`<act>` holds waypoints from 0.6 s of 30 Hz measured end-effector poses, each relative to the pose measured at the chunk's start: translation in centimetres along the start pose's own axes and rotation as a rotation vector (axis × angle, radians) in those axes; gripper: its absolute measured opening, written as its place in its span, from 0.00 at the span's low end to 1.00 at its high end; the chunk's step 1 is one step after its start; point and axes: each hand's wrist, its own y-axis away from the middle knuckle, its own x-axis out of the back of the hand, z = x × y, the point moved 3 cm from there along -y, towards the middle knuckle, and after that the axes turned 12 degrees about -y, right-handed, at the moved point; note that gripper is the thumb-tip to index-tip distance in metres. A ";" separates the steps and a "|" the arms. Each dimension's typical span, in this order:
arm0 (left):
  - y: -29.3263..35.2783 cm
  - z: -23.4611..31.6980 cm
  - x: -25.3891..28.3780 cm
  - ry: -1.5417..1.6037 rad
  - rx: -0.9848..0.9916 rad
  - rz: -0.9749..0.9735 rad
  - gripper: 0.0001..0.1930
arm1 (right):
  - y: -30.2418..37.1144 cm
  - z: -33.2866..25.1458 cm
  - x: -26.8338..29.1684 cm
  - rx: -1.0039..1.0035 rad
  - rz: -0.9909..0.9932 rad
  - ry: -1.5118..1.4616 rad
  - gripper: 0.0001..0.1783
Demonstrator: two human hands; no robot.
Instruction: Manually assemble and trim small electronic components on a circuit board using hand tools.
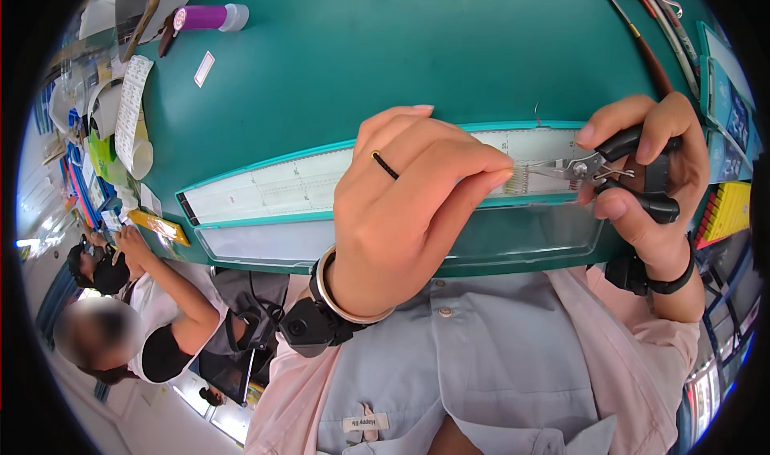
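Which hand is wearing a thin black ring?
The left hand. A thin black ring sits on one finger while its fingertips pinch a small pale comb-like piece. The right hand shows no ring and grips black-handled pliers.

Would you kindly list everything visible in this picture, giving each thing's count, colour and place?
Table: one, teal green, fills the upper half.
Ruled board: one, white with teal edge, along the table's near side.
Clear tray: one, transparent, below the board.
Bottle: one, purple with pale cap, lying top left.
Paper strip: one, white, curled at left edge.
Small pliers: one, black handles, in the right hand.
Tiny pale part: one, whitish, between the plier tips and left fingertips.
Co-worker: one, white and black sleeves, lower left.
Left hand: black ring, pinching the part.
Right hand: gripping the pliers.
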 end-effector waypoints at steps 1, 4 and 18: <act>0.0 0.0 0.0 0.000 0.004 -0.002 0.08 | 0.0 0.0 0.0 -0.004 -0.001 -0.002 0.28; 0.0 0.0 0.1 0.000 -0.001 -0.008 0.08 | 0.0 0.2 0.0 -0.020 0.027 0.007 0.28; 0.9 -0.2 1.9 -0.094 -0.156 -0.212 0.28 | -0.2 -0.5 0.5 0.234 -0.276 0.350 0.20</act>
